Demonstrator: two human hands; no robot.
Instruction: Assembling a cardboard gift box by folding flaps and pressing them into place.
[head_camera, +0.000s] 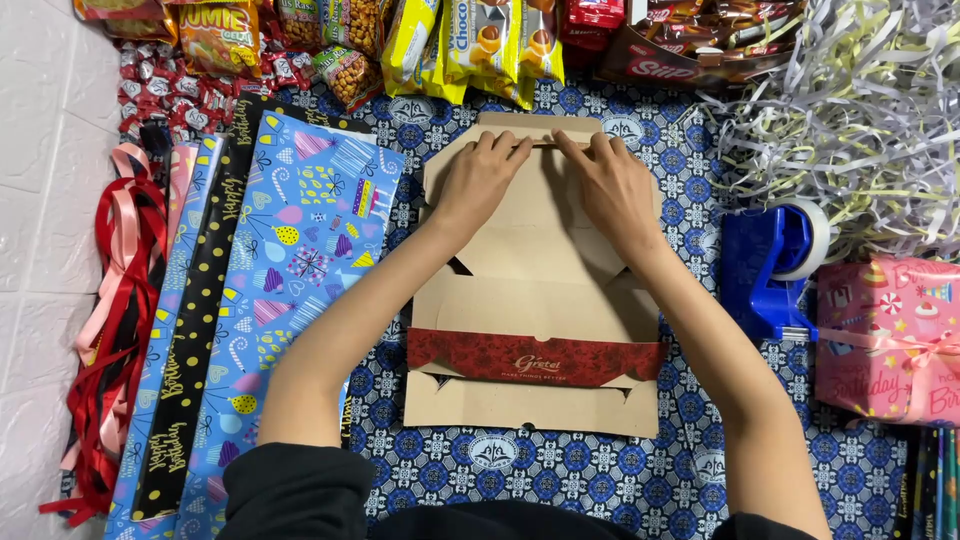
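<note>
Black sleeves nearest the lens lead up bare forearms to both hands, each grip pinching the far flap of the flat brown cardboard box (535, 300): left hand (480, 180) and right hand (615, 190) meet at the fold. Pressing evenly along the crease should keep it straight. Beyond lie blue wrapping paper (290, 260), a tape dispenser (770, 265) and shredded paper (860, 110).
</note>
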